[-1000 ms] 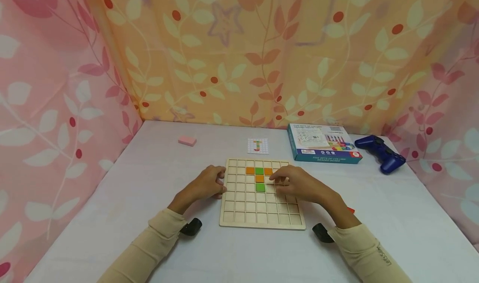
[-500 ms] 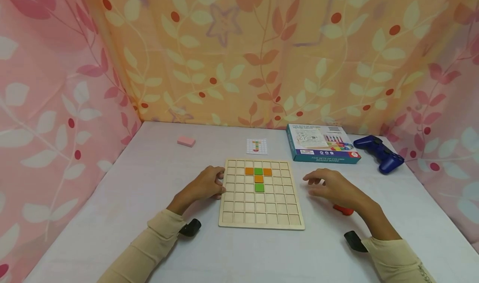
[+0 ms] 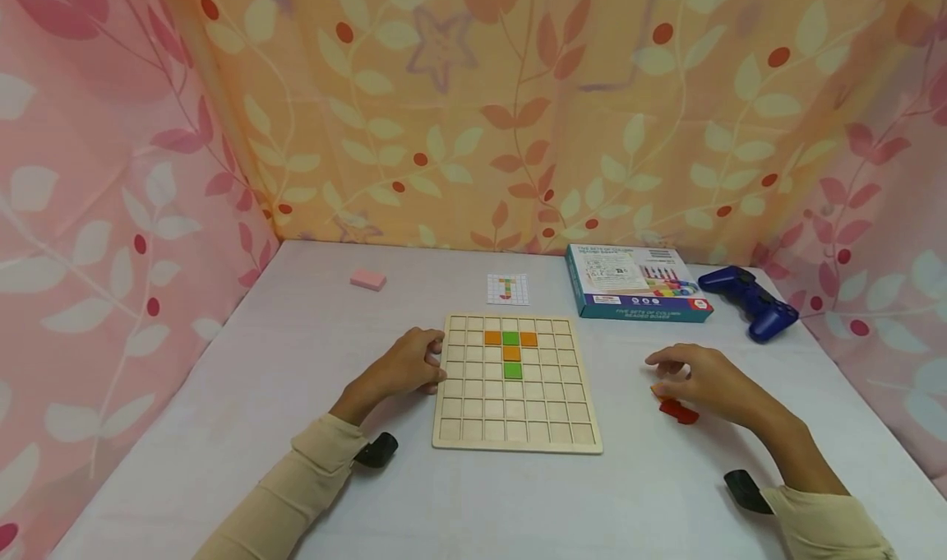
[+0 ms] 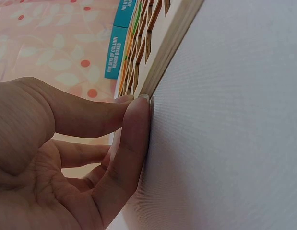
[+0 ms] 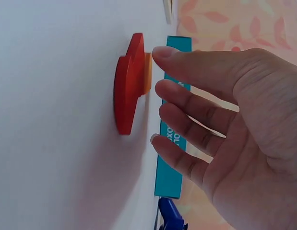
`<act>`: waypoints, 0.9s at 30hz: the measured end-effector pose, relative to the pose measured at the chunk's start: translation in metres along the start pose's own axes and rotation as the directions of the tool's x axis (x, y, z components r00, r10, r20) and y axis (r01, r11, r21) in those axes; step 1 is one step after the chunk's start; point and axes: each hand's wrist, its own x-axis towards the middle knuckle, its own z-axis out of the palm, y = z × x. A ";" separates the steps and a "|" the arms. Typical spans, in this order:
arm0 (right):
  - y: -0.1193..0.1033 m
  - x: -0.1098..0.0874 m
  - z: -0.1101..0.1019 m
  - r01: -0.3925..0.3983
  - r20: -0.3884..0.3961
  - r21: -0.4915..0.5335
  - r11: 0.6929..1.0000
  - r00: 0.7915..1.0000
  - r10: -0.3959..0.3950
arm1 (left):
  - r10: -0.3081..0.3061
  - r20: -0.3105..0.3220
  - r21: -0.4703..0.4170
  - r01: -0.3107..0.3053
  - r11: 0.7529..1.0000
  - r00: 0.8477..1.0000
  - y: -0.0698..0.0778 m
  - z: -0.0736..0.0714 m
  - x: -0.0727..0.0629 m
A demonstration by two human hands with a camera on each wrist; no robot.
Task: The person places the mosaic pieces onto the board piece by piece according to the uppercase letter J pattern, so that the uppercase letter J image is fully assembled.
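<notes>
A wooden grid board [image 3: 547,432] lies on the white table, with three orange tiles [image 3: 511,354] and two green tiles [image 3: 513,371] set in its cells in a T-like shape. At its left edge, my left hand [image 3: 405,363] holds the rim between thumb and finger; the left wrist view shows the fingertips [image 4: 137,108] right at the board's side. My right hand [image 3: 706,381] hovers off the board's right side, fingers apart and slightly bent, holding nothing. Just by its fingertips lie red curved-edged pieces [image 5: 123,96] and an orange piece [image 5: 148,74], partly hidden behind the red.
Behind the board lies a small pattern card [image 3: 508,289] showing a coloured J-like figure. A pink block [image 3: 368,280] is at the back left. A teal-edged box [image 3: 639,284] and a blue game controller [image 3: 749,301] occupy the back right. Patterned curtains [image 3: 459,132] border the table.
My right hand has left the board's tiles and moved right to the red and orange pieces. My left hand has stayed at the board's left edge.
</notes>
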 end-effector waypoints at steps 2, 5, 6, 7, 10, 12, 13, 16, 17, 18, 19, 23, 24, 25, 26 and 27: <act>0.002 -0.001 0.000 -0.010 -0.002 0.002 1.000 1.000 0.010 | 0.002 0.000 0.005 -0.002 1.000 1.000 0.000 0.000 0.000; 0.005 -0.002 0.000 -0.032 0.013 0.010 0.999 0.999 0.031 | 0.006 0.004 0.005 -0.006 1.000 1.000 0.001 -0.001 -0.001; 0.006 -0.003 0.000 -0.041 0.017 0.012 0.999 0.999 0.040 | 0.007 0.005 0.005 -0.007 1.000 1.000 0.001 -0.001 -0.001; 0.006 -0.003 0.000 -0.050 0.020 0.015 0.999 0.999 0.050 | 0.006 0.005 0.005 -0.006 1.000 1.000 0.002 -0.001 -0.001; 0.006 -0.003 0.000 -0.056 0.028 0.013 0.998 0.998 0.056 | 0.005 0.003 0.009 -0.005 1.000 1.000 0.002 -0.001 -0.001; 0.005 -0.002 0.000 -0.058 0.031 0.015 0.998 0.998 0.058 | -0.001 -0.001 0.011 0.001 1.000 1.000 0.002 -0.001 -0.002; 0.005 -0.003 0.000 -0.056 0.035 0.016 0.998 0.998 0.055 | -0.003 -0.002 0.012 0.003 1.000 1.000 0.002 -0.001 -0.002; 0.004 -0.003 0.000 -0.039 0.039 0.014 0.999 0.999 0.038 | -0.010 -0.002 0.017 0.010 1.000 1.000 0.002 0.000 -0.001; 0.003 -0.003 0.001 -0.036 0.037 0.013 0.999 0.999 0.035 | -0.016 -0.003 0.015 0.016 1.000 1.000 0.002 0.000 -0.001; 0.002 -0.003 0.001 -0.029 0.036 0.010 1.000 0.999 0.028 | -0.018 -0.003 0.015 0.018 1.000 1.000 0.002 0.000 -0.001; 0.002 -0.003 0.000 -0.026 0.037 0.008 1.000 0.999 0.025 | -0.020 -0.004 0.015 0.020 1.000 1.000 0.002 0.000 -0.001; 0.003 -0.005 0.000 -0.031 0.027 0.001 1.000 0.999 0.031 | -0.022 -0.003 0.010 0.022 1.000 1.000 0.002 0.000 0.000; 0.004 -0.005 0.000 -0.034 0.025 -0.004 0.999 0.999 0.034 | -0.022 -0.003 0.006 0.022 1.000 1.000 0.002 0.000 -0.001; 0.005 -0.005 0.000 -0.038 0.024 -0.006 0.999 0.999 0.038 | -0.019 -0.001 0.010 0.019 1.000 1.000 0.002 0.000 -0.001; 0.007 -0.005 0.000 -0.039 0.020 -0.010 0.999 0.999 0.039 | -0.018 -0.001 0.009 0.018 1.000 1.000 0.002 0.000 -0.001; 0.008 -0.005 0.000 -0.033 0.018 -0.014 0.999 0.999 0.033 | -0.019 0.000 0.008 0.019 1.000 1.000 0.003 0.000 -0.001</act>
